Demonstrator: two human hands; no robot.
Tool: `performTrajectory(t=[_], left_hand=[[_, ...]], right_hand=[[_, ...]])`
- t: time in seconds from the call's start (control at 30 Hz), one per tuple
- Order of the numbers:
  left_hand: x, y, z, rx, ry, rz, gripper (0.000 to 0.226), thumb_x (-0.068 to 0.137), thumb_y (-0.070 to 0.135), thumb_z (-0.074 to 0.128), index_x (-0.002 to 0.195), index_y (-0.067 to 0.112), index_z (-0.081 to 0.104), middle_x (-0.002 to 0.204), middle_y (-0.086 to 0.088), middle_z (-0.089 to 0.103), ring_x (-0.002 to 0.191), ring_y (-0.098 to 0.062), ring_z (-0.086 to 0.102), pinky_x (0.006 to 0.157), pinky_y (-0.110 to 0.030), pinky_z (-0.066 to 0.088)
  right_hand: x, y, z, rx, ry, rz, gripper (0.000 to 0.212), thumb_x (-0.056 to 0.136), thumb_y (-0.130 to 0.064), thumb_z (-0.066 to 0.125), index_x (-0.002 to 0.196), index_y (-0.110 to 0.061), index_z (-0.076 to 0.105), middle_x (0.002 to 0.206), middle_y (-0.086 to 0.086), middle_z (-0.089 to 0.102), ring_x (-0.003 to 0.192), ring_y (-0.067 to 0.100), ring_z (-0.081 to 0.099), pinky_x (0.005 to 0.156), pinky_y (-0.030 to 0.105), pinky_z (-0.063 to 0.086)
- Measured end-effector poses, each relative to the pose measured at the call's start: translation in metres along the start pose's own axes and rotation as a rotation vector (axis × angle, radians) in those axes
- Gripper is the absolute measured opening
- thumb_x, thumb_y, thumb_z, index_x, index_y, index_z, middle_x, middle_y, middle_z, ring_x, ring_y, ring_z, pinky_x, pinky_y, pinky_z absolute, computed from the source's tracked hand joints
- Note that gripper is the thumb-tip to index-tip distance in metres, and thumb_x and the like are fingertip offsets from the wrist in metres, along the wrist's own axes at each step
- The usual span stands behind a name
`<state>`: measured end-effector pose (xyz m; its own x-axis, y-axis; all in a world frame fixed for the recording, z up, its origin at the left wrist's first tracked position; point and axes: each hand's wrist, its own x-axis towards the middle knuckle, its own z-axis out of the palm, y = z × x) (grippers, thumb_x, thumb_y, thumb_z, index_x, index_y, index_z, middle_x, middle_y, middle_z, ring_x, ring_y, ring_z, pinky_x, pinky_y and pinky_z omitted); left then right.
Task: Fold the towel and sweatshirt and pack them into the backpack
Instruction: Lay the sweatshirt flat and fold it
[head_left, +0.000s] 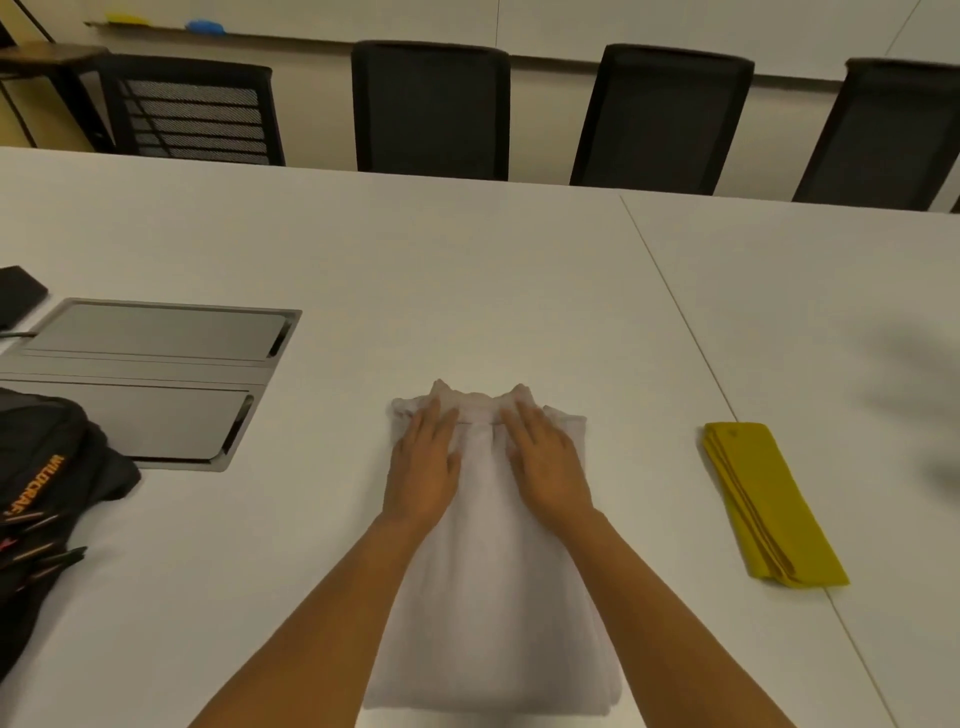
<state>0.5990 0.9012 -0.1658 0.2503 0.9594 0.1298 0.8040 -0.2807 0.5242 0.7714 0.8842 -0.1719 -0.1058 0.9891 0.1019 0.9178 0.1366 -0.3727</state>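
From the head view, a pale folded sweatshirt (493, 571) lies on the white table (467, 270), near the middle of its near edge, as a long rectangle running from near to far. Its far end is bunched, with two small peaks of cloth sticking up. Both hands lie flat on that far end, palms down. The left hand (423, 467) rests on the left part and the right hand (545, 467) on the right part, with a strip of cloth showing between them. The fingers of both hands are stretched out and lightly spread, pressing on the cloth and gripping nothing. Both forearms are bare and reach in from the near edge over the sweatshirt. A yellow towel (769, 509), folded into a narrow strip, lies on the table well to the right of the sweatshirt, angled from far-left to near-right, close beside a seam in the table top. A black backpack (47, 499) with orange lettering sits at the near left edge, partly out of view, with pens (47, 551) showing in it. Just beyond it a grey panel (156, 374) with two flaps is set into the table. A dark flat thing (18, 293) lies at the far left edge. Four black chairs (431, 109) stand along the far side.
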Motion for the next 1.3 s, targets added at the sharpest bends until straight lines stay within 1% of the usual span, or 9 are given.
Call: performTrajectory(t=[0.17,0.3,0.47,0.6,0.7,0.8,0.93,1.03,1.3], left_hand=[[-0.074,-0.014,0.014,0.225,-0.159,0.135,0.066,0.093,0.057,0.0,0.147,0.026,0.02,0.153,0.005,0.006,0.144,-0.018,0.014,0.115,-0.032,0.002],[-0.117,-0.01,0.011,0.157,-0.272,0.1,0.089,0.063,0.073,-0.034,0.141,0.036,-0.013,0.15,0.012,-0.021,0.14,-0.007,-0.019,0.112,-0.026,-0.014],[-0.152,0.007,-0.006,0.171,-0.402,0.205,0.086,0.069,0.08,-0.015,0.144,0.038,-0.008,0.15,0.019,-0.018,0.141,-0.005,-0.019,0.115,-0.029,-0.013],[-0.174,0.005,-0.014,0.28,-0.466,0.342,0.08,0.081,0.078,0.026,0.14,0.045,-0.017,0.155,0.017,-0.004,0.145,-0.016,-0.007,0.116,-0.029,-0.007],[-0.178,0.019,-0.028,0.3,-0.474,0.259,0.083,0.074,0.065,0.019,0.145,0.034,-0.01,0.151,0.009,0.03,0.139,-0.016,0.031,0.112,-0.031,0.027],[-0.177,0.032,-0.035,0.271,-0.52,0.229,0.067,0.085,0.053,0.011,0.148,0.031,0.017,0.156,0.006,0.019,0.143,-0.015,0.021,0.115,-0.03,0.018],[-0.16,0.048,-0.054,0.171,-0.497,0.187,0.042,0.095,0.044,0.038,0.135,0.033,0.045,0.134,0.005,0.055,0.116,-0.017,0.054,0.092,-0.029,0.042],[-0.143,0.063,-0.073,0.166,-0.569,0.168,0.038,0.095,0.046,0.043,0.131,0.035,0.048,0.126,0.005,0.059,0.109,-0.018,0.056,0.081,-0.027,0.041],[-0.134,0.069,-0.131,-0.098,-0.5,-0.012,0.058,0.077,0.044,0.07,0.13,0.038,0.046,0.123,0.011,0.052,0.108,-0.013,0.051,0.089,-0.03,0.046]], right_hand=[[-0.063,0.003,0.001,-0.104,-0.172,-0.146,0.064,0.087,-0.035,-0.005,0.15,-0.029,0.007,0.154,-0.009,-0.006,0.14,0.01,-0.015,0.117,0.031,-0.007],[-0.106,-0.006,-0.002,-0.081,-0.239,-0.149,0.066,0.086,-0.057,-0.011,0.147,-0.035,0.001,0.153,-0.015,-0.009,0.141,0.006,-0.014,0.115,0.026,-0.007],[-0.14,-0.021,0.001,0.022,-0.272,-0.032,0.09,0.07,-0.073,-0.021,0.148,-0.033,0.002,0.152,-0.015,-0.015,0.143,0.009,-0.015,0.116,0.029,-0.002],[-0.159,-0.032,-0.006,0.023,-0.331,-0.019,0.104,0.062,-0.079,-0.023,0.15,-0.029,0.003,0.157,-0.007,-0.01,0.145,0.015,-0.013,0.116,0.031,-0.001],[-0.172,-0.037,-0.016,0.054,-0.393,-0.035,0.092,0.07,-0.077,-0.006,0.149,-0.031,0.005,0.157,-0.008,-0.009,0.145,0.013,-0.012,0.117,0.031,-0.001],[-0.181,-0.034,-0.026,0.023,-0.424,-0.094,0.088,0.074,-0.078,0.015,0.149,-0.032,0.009,0.158,-0.009,0.0,0.145,0.011,-0.005,0.118,0.033,0.004],[-0.186,-0.026,-0.041,0.041,-0.314,-0.145,0.068,0.08,-0.045,0.062,0.141,-0.03,0.035,0.146,-0.006,0.038,0.132,0.015,0.038,0.104,0.03,0.035],[-0.179,-0.025,-0.063,0.109,-0.242,-0.03,0.051,0.074,-0.021,0.067,0.123,-0.028,0.052,0.121,-0.008,0.053,0.104,0.015,0.056,0.077,0.025,0.043],[-0.171,-0.031,-0.122,0.744,0.124,0.21,0.029,0.064,-0.02,0.077,0.09,-0.025,0.066,0.087,-0.012,0.068,0.079,0.001,0.062,0.063,0.013,0.05]])
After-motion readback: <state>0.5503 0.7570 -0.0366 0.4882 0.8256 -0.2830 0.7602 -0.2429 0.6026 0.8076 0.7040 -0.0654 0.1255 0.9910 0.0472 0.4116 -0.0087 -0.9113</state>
